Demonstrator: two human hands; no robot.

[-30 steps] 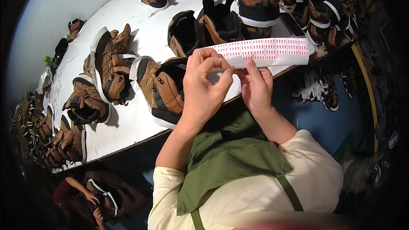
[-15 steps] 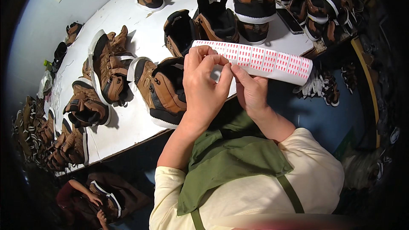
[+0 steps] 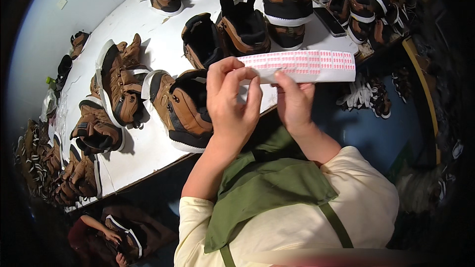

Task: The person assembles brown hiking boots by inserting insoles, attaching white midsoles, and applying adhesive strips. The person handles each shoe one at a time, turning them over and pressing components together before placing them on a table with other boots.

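Note:
A white sheet of small red arrow stickers [image 3: 321, 63] stretches between my two hands above the table's near edge. My left hand [image 3: 230, 99] is closed at the sheet's left end, its fingers bent and partly covering that end. Whether a loose sticker is between its fingertips is too small to tell. My right hand [image 3: 296, 103] grips the sheet's lower edge, thumb on the front and the other fingers behind, out of sight. Just left of my left hand, a brown and black boot [image 3: 187, 106] lies on the table. Beyond the sheet stand two upright boots [image 3: 242, 24], their black linings showing.
The white table [image 3: 163, 52] carries more brown boots [image 3: 118, 86] at left and a stacked pair [image 3: 287, 5] at the back. A dark phone [image 3: 330, 22] lies near piled shoes [image 3: 363, 7] at right. Another person's hand [image 3: 113, 237] touches a shoe at lower left.
My hands, pinched close together before, have moved apart along the sheet. The sheet has flattened and turned more level. The view has shifted slightly.

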